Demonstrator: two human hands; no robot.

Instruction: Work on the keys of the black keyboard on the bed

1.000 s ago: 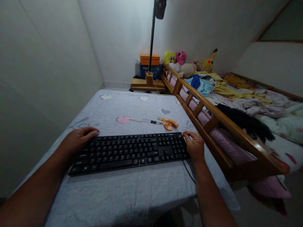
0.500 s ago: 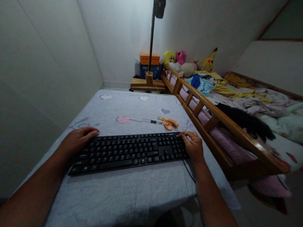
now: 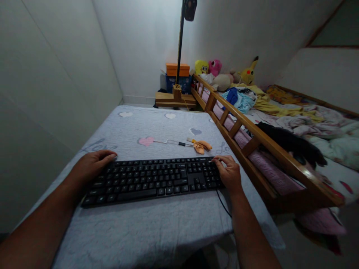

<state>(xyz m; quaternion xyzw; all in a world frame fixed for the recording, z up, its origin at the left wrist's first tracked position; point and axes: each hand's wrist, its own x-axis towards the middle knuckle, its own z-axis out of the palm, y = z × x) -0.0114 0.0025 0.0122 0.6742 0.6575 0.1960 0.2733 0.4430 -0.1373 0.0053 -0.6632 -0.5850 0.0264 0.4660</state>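
Note:
A black full-size keyboard (image 3: 151,179) lies on the cloth-covered table, slightly tilted in view, its cable running off below the right end. My left hand (image 3: 94,164) grips the left end, thumb along the top corner and the other fingers mostly hidden. At the opposite end, my right hand (image 3: 229,172) is closed on the upper right corner, thumb and forefinger pinched together at the edge. Beyond the keyboard lie a thin wire tool with a dark grip (image 3: 181,144), a small brush with a yellow part (image 3: 191,140) and a crumpled orange cloth (image 3: 201,147).
The tablecloth (image 3: 134,228) has heart prints. A wooden bed rail (image 3: 252,129) runs along the table's right side, with clothes and stuffed toys on the bed behind it. At the back, a dark pole (image 3: 180,45) rises from a wooden base beside an orange box (image 3: 171,70).

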